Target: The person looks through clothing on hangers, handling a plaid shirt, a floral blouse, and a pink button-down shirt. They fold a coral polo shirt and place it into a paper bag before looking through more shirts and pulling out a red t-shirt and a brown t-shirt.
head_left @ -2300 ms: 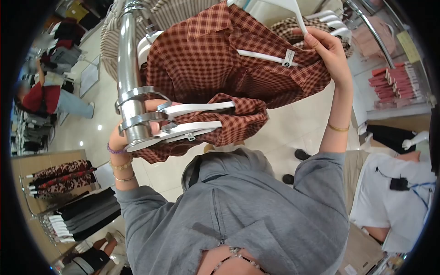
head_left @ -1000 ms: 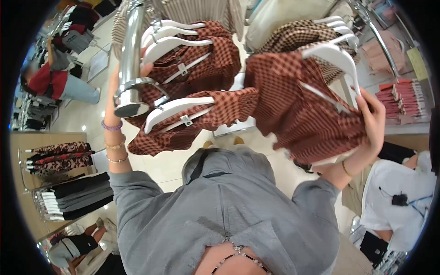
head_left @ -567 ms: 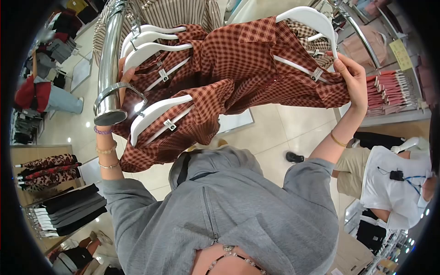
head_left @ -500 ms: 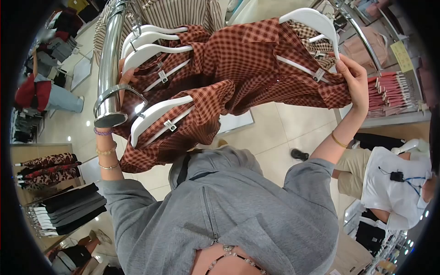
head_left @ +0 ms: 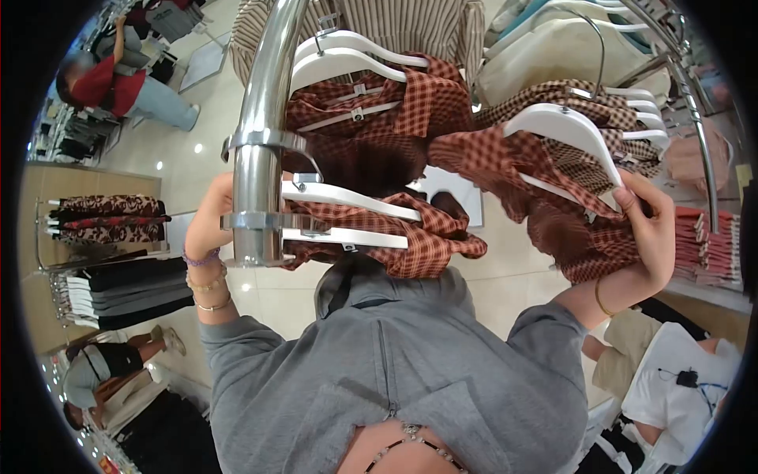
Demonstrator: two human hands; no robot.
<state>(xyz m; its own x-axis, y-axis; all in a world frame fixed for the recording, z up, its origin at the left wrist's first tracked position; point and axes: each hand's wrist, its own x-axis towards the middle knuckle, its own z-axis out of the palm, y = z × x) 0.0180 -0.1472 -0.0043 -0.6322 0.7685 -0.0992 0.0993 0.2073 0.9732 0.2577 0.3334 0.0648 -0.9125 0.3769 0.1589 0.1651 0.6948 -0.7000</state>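
A curved chrome rail (head_left: pixel 264 103) carries red checked shirts on white hangers. My left hand (head_left: pixel 212 213) is behind and beside the rail's end; its fingers are hidden by the rail and the shirts. Two hangers (head_left: pixel 355 199) with checked shirts (head_left: pixel 426 237) hang near that end, and others (head_left: pixel 355 63) hang farther back. On the right, my right hand (head_left: pixel 643 213) pinches the end of a white hanger (head_left: pixel 564 126) that bears a red checked shirt (head_left: pixel 493 166), spread out between the racks.
Striped shirts (head_left: pixel 355 28) hang at the top. A second rack (head_left: pixel 687 87) holds brown checked and pale clothes. Dark trousers (head_left: pixel 134 288) hang at left. People stand at upper left (head_left: pixel 118 87), lower left (head_left: pixel 95 375) and lower right (head_left: pixel 671 371).
The shirt in my right hand has moved right and down, apart from the rail's other shirts. Two hangers now sit near the rail's end. The view has shifted, showing more of the right rack.
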